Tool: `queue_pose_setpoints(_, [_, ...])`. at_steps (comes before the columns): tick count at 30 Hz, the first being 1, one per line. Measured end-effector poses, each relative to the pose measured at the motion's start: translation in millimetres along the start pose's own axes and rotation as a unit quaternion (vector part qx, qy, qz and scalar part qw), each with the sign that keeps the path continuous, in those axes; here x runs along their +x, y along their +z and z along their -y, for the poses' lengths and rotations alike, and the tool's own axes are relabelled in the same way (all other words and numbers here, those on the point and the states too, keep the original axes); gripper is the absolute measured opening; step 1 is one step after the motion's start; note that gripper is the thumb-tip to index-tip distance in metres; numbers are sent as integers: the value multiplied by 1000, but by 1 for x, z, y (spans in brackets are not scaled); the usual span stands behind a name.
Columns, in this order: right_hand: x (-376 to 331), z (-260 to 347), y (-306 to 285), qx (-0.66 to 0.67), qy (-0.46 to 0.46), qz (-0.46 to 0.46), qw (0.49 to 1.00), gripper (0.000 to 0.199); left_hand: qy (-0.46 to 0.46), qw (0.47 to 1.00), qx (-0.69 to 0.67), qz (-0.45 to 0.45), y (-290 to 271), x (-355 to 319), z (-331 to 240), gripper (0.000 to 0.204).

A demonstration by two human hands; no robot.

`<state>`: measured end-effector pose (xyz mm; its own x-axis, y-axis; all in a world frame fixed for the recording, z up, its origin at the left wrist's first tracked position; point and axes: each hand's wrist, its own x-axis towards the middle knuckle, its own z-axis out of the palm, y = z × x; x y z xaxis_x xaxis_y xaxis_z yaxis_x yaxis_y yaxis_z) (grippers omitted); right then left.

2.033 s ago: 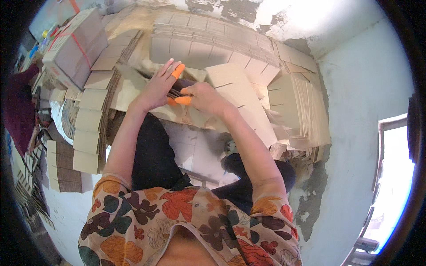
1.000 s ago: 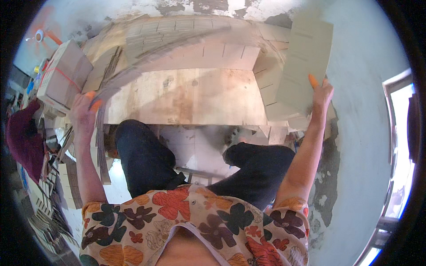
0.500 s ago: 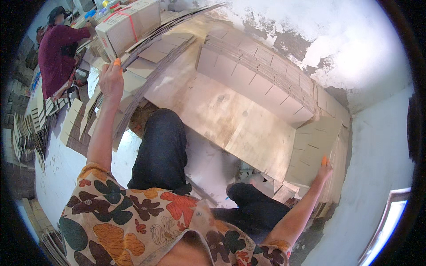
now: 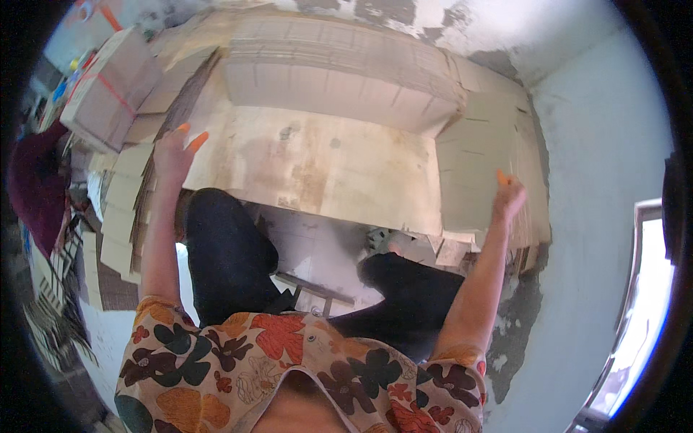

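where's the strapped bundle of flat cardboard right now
In the head view the orange-strapped bundle of flat cardboard sits at the upper left, on the cardboard stacks just beyond the raised left hand and left of the bare wooden table.

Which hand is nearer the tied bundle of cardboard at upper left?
Left. The left hand is raised just below and right of the tied bundle, apart from it; the right hand is far across, on the flat cardboard stack.

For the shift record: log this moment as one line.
left hand: open, at left cardboard stack | right hand: on right cardboard stack, grip unclear | wooden board: bare
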<state>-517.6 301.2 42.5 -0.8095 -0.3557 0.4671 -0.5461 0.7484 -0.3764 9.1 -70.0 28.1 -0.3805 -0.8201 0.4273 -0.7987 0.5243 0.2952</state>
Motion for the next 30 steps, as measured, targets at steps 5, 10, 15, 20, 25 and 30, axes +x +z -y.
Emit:
queue_pose_setpoints(5, [3, -6, 4, 70, 58, -25, 996, 27, 170, 982, -75, -21, 33, 35, -117, 41])
queue_pose_setpoints(10, [9, 21, -31, 392, 175, -134, 893, 18, 238, 953, -186, -11, 80, 61, -202, 41])
queue_pose_setpoints(15, [16, 56, -64, 293, 103, -136, 941, 18, 287, 942, -149, 86, 115, 89, -287, 52])
queue_pose_setpoints(20, [-1, 90, -44, 343, 62, -104, 932, 21, 305, 941, -61, 131, 155, 104, -336, 56])
queue_pose_setpoints(25, [-13, 100, -25, 227, -24, -122, 966, 20, 348, 932, -83, 56, 188, 112, -336, 39])
queue_pose_setpoints(30, [-11, 94, -23, 275, -21, -127, 953, 19, 401, 904, -144, 37, 197, 119, -328, 22])
